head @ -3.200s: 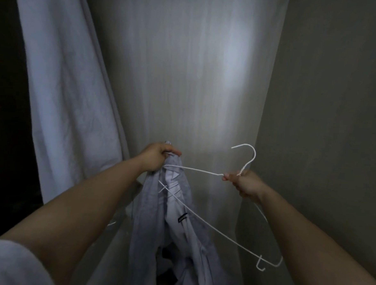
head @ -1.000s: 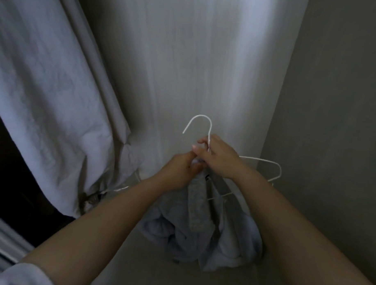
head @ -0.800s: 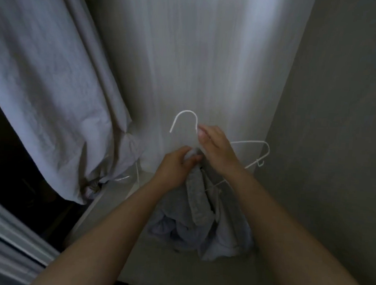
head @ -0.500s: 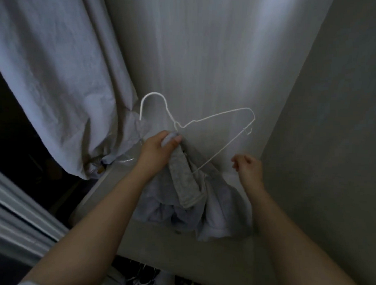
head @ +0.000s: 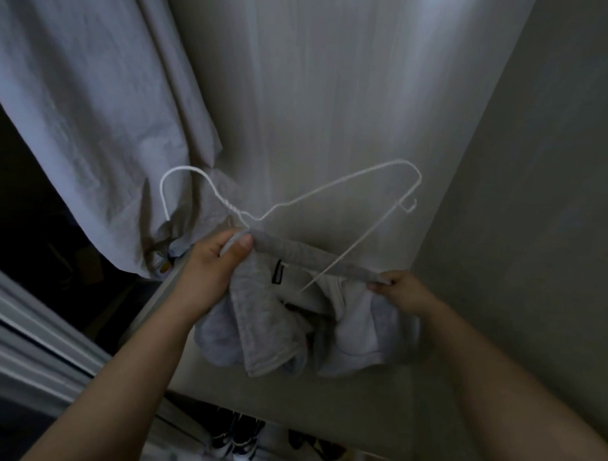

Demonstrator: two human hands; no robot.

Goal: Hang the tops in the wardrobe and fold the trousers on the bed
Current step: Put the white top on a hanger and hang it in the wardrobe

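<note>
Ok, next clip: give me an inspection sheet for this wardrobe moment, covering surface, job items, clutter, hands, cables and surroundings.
Surface: pale wardrobe back panel behind the hands; nothing rests on it.
Job's things: grey top, bunched, its neckband stretched between both hands; white wire hanger, tilted, one end inside the top's neck opening.
Clutter: shoes on the floor below, dim.
Hands: left hand grips the neckband together with the hanger at its neck; right hand pinches the other end of the neckband.
Cables: nothing seen.
Surroundings: pale hanging garment on the left; grey side wall on the right; dark gap far left, contents not readable.
</note>
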